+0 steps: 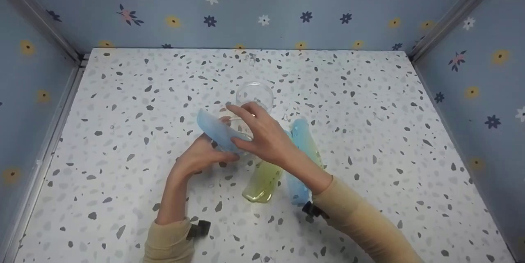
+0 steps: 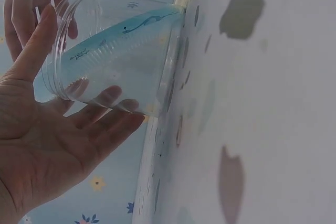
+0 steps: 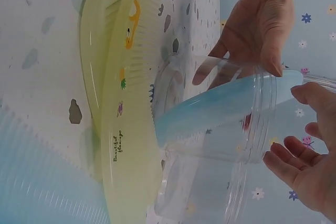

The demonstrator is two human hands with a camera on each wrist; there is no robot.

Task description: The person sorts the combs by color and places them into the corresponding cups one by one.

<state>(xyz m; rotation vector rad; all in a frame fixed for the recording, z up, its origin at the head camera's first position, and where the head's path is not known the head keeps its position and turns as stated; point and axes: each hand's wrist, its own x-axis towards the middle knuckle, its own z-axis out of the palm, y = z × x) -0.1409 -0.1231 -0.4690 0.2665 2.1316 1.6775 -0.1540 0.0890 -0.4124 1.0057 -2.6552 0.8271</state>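
Note:
A clear plastic jar [image 2: 126, 77] stands upright on the table. Inside it a blue comb [image 3: 220, 95] leans at a slant, its upper end rising past the rim. My left hand [image 1: 205, 154] holds the jar from the side, thumb and fingers on opposite sides of the wall. Over the mouth of the jar is my right hand [image 1: 266, 136], fingers spread and loosely bent. Its thumb lies close to the comb's upper end; whether it touches is unclear. A second clear jar [image 1: 256, 86] stands just beyond the first.
Yellow combs [image 3: 131, 124] lie on the speckled table beside the jar. Blue combs [image 1: 298, 189] lie to their right, partly under my right forearm. Flowered blue panels [image 1: 254, 4] enclose the back and sides of the table.

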